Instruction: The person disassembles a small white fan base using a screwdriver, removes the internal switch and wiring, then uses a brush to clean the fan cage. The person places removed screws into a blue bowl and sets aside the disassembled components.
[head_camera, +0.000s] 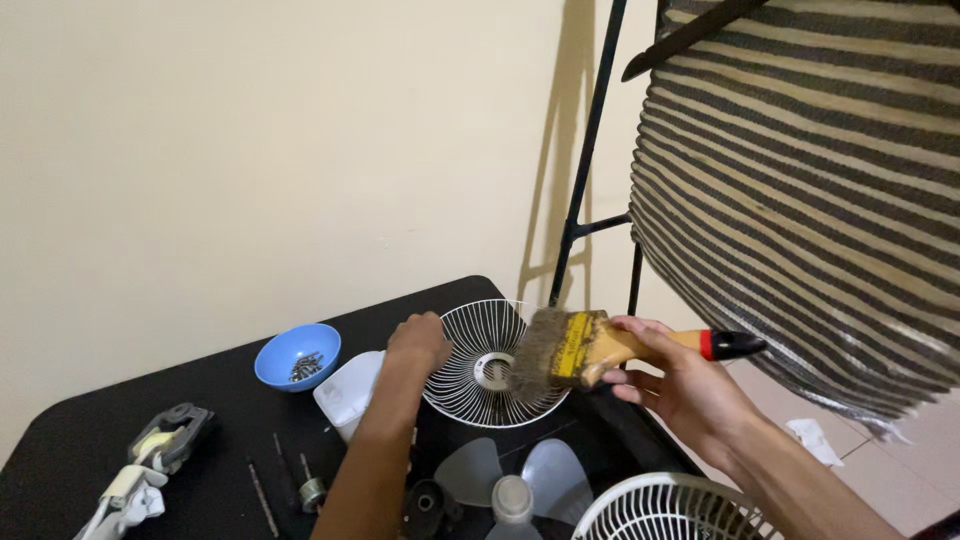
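My left hand (418, 343) grips the left rim of a white wire fan grille (478, 388) that stands tilted above the black table (230, 450). My right hand (680, 385) holds a wide paintbrush (590, 350) by its wooden handle with a red and black tip. The brush's dusty bristles rest against the right side of the grille, near its round hub.
A blue bowl (297, 355) with small screws sits at the back left. A white fan housing (347, 393), translucent fan blades (515, 480), a second white grille (665, 510), loose metal parts (312, 492) and a grey and white tool (150, 465) lie on the table. A striped cloth (810, 190) hangs on a black rack at the right.
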